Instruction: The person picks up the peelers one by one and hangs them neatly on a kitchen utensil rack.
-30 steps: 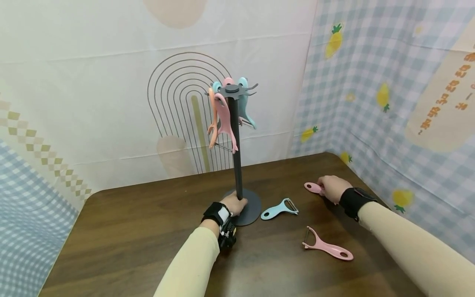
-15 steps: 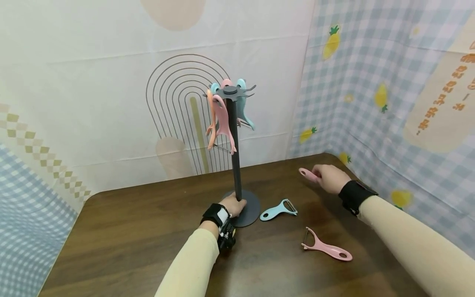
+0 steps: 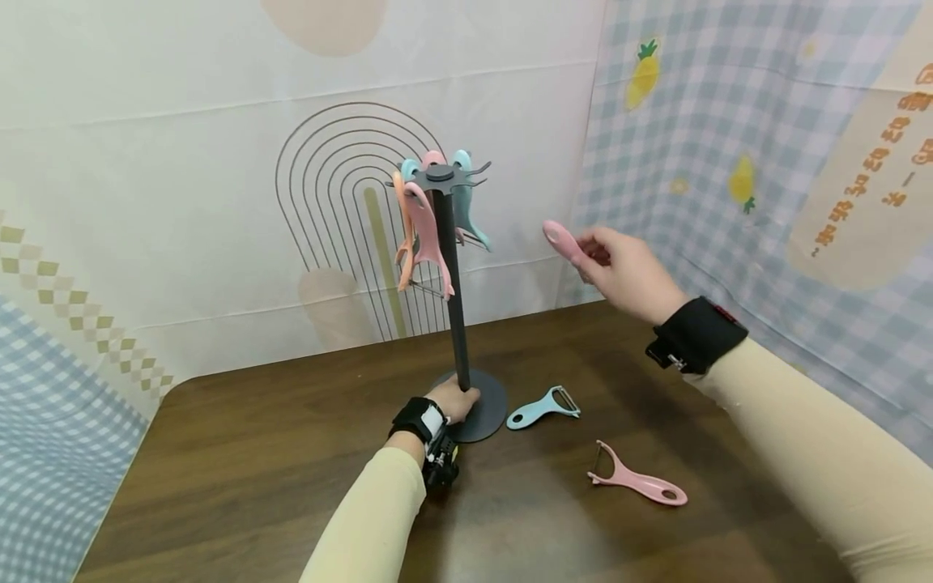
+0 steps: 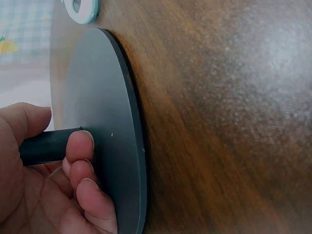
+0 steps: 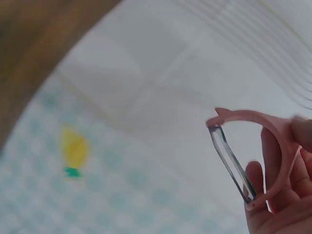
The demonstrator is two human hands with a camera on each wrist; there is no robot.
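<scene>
My left hand [image 3: 453,398] grips the foot of a dark grey stand's post [image 4: 48,146], fingers curled round it just over the round base [image 4: 109,122]. Raised above the table at the right, my right hand [image 3: 625,269] pinches a pink peeler [image 3: 564,240] near its head, the holed handle end pointing up and left. The right wrist view shows that peeler's Y-shaped head and metal blade [image 5: 231,161]. From the hooks at the stand's top [image 3: 440,173] hang several peelers, among them a pink one [image 3: 428,235], an orange one [image 3: 404,235] and a blue one [image 3: 464,202].
A light blue peeler [image 3: 539,409] lies on the brown table [image 3: 291,453] just right of the stand's base. Nearer the front lies another pink peeler [image 3: 641,483]. A white cloth [image 3: 182,202] hangs behind the table, and a checked one [image 3: 700,121] at the right.
My right hand has lifted the pink peeler off the table and carried it up and left toward the height of the hanging peelers. The left hand keeps its hold on the post.
</scene>
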